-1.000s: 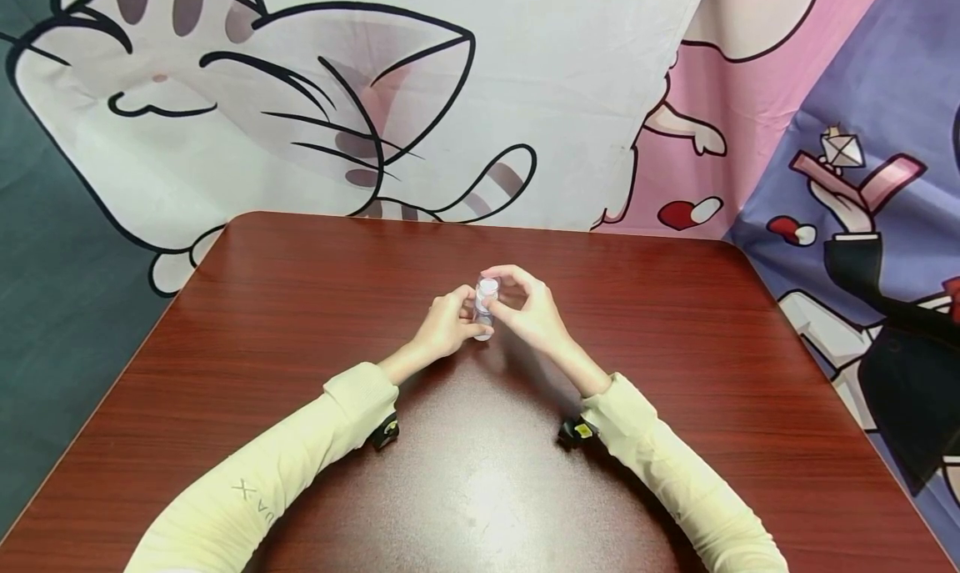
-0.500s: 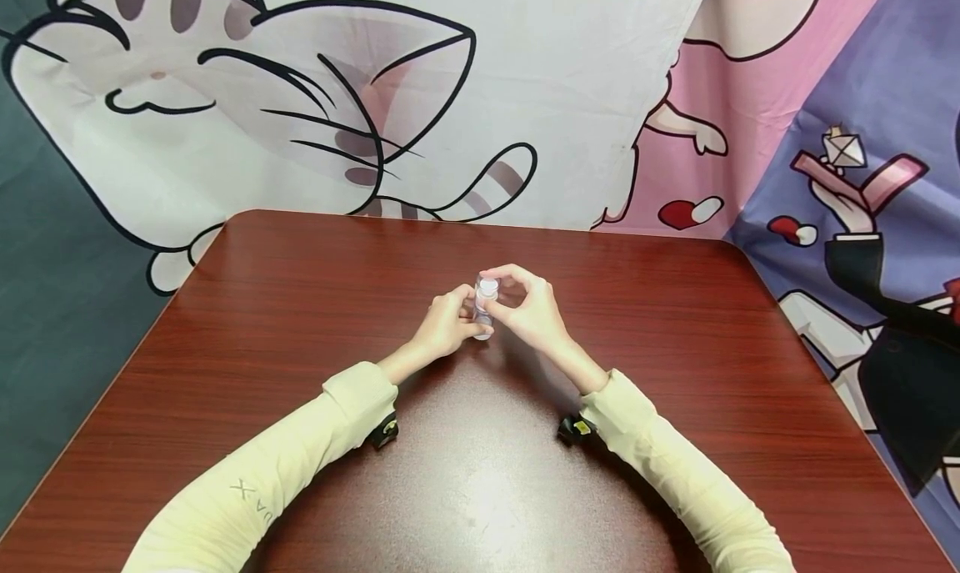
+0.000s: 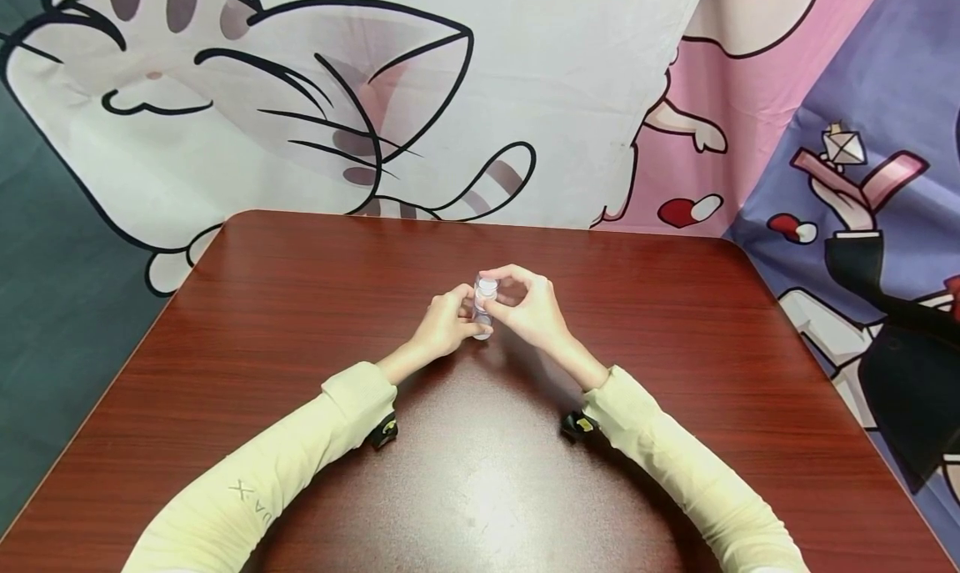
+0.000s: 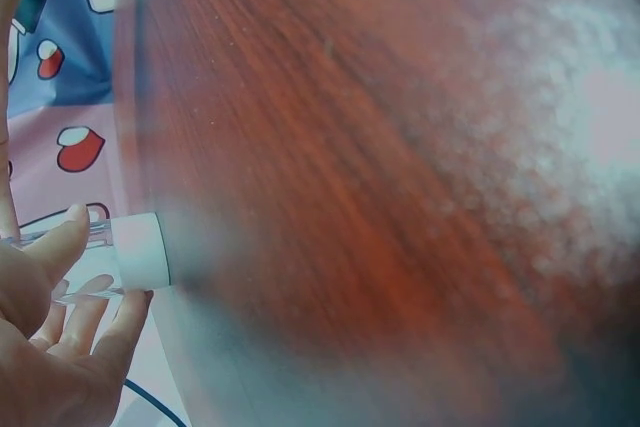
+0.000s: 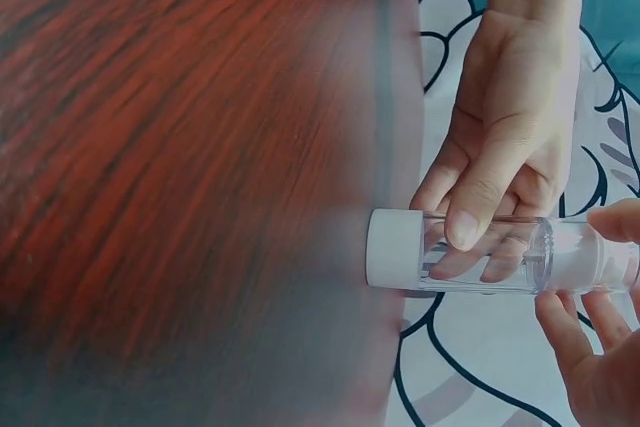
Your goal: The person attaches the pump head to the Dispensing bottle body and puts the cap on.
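A small clear cylindrical bottle [image 3: 487, 286] stands upright near the middle of the table, held by both hands. Its white base [image 5: 394, 249] meets the tabletop in the right wrist view, and a whitish upper section shows through the clear wall. My left hand [image 3: 441, 326] grips the lower part, thumb in front and fingers behind. Higher up, my right hand [image 3: 534, 313] pinches the bottle between thumb and fingers. In the left wrist view, the left fingertips lie right at the white base [image 4: 142, 251], while the bottle's top is out of frame.
The reddish-brown wooden table [image 3: 337, 281] extends around both arms, with a bright glare in front. Behind it hangs a cartoon-printed cloth [image 3: 585, 98]. Dark wrist devices [image 3: 384, 431] sit below the pale yellow sleeves [image 3: 255, 473].
My right forearm has swung slightly outward to the right. Both hands keep their hold on the bottle, which stays almost in place.
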Demonstrator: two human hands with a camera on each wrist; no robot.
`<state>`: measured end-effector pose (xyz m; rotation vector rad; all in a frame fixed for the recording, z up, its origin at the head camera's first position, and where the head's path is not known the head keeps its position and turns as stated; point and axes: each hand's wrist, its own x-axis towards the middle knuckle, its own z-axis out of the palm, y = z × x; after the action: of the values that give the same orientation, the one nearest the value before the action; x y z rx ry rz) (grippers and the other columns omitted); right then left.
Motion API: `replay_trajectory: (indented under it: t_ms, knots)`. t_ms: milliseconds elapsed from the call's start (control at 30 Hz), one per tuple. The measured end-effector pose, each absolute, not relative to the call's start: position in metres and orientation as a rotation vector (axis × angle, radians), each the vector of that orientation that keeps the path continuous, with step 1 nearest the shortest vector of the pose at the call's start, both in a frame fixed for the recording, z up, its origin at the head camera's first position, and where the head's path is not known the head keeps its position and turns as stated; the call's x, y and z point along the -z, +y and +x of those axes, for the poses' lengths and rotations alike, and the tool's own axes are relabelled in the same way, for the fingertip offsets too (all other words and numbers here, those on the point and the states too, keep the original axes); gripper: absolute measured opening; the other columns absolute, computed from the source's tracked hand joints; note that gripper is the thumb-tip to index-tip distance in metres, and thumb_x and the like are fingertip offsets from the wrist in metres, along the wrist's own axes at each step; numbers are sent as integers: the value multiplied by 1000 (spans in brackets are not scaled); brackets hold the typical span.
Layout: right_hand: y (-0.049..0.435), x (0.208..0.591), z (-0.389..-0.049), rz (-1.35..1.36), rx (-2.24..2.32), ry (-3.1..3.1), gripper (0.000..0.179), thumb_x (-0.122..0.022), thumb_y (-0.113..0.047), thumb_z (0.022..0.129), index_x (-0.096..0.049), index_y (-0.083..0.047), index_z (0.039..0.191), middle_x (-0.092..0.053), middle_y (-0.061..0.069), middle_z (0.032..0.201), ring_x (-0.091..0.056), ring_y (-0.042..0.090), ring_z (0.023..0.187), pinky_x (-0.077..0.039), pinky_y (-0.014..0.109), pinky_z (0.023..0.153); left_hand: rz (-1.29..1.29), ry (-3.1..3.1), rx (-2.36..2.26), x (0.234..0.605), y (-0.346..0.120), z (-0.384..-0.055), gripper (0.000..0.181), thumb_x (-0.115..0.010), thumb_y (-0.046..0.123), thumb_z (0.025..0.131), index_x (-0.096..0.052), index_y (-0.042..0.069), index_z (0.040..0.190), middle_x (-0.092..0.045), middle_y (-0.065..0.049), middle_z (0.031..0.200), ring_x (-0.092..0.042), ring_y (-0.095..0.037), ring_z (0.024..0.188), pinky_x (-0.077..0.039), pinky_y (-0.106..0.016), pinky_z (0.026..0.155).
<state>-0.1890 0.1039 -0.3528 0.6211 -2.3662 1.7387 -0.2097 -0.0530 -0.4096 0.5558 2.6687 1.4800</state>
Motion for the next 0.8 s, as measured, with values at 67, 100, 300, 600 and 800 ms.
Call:
replay_trajectory:
  t_ms: [67,100,300,600,800]
  knots:
    - [104,353,-189,616,-1743,-2364,27,-70,8,79,-66,8,106,-68,24,106,-65,34,95,-56,40,86,553,2663,-1484,410,-53,-210,38,-81,8,75,-58,-1,105,-73,-19,99,-72,-26,89,-59,-32,76]
    - [104,354,-189,616,-1747,-2362,27,-70,8,79,-66,9,105,-68,24,107,-65,34,96,-56,41,86,552,2662,-1483,410,-53,-210,39,-80,8,76,-58,-1,105,-73,-19,99,-72,-26,89,-59,-32,77]
    - [104,356,-189,638,-1741,-2333,25,-69,9,79,-65,10,104,-68,24,109,-65,34,95,-56,43,85,568,2676,-1474,410,-54,-210,38,-81,8,75,-58,-1,105,-72,-19,99,-72,-25,89,-59,-31,75]
    - [104,361,-188,672,-1662,-2305,25,-70,8,79,-65,9,103,-69,23,109,-66,30,93,-57,42,82,564,2670,-1479,411,-53,-211,37,-81,8,75,-58,-1,103,-73,-17,94,-72,-23,84,-58,-29,74]
    - [104,362,-189,669,-1643,-2309,25,-71,8,79,-65,9,103,-69,22,109,-66,29,92,-58,38,82,545,2671,-1477,412,-54,-211,37,-81,8,75,-58,-1,103,-73,-17,96,-72,-24,87,-58,-31,76]
